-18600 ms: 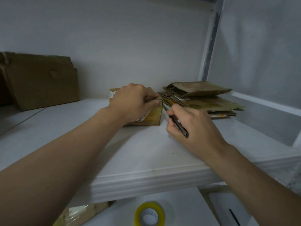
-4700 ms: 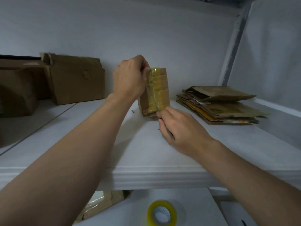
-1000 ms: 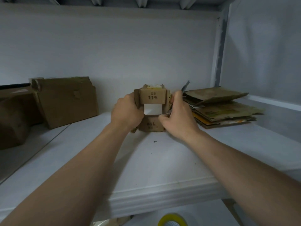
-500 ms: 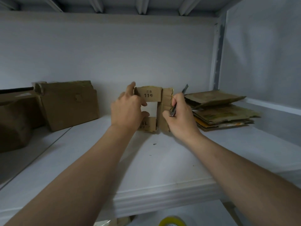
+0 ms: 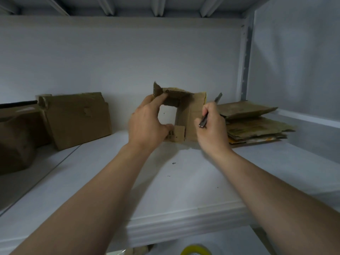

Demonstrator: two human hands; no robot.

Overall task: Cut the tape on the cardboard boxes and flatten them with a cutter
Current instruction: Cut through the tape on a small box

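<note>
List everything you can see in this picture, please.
small box: one, brown, flaps open, centre, in the left hand
cutter: one, dark grey, in the right hand
flattened cardboard: one stack, brown, right of the small box
big boxes: at least two, brown, left end of the shelf
tape roll: one, yellow, bottom edge, below the shelf
shelf: one, white
left hand: grips the small box
right hand: grips the cutter
</note>
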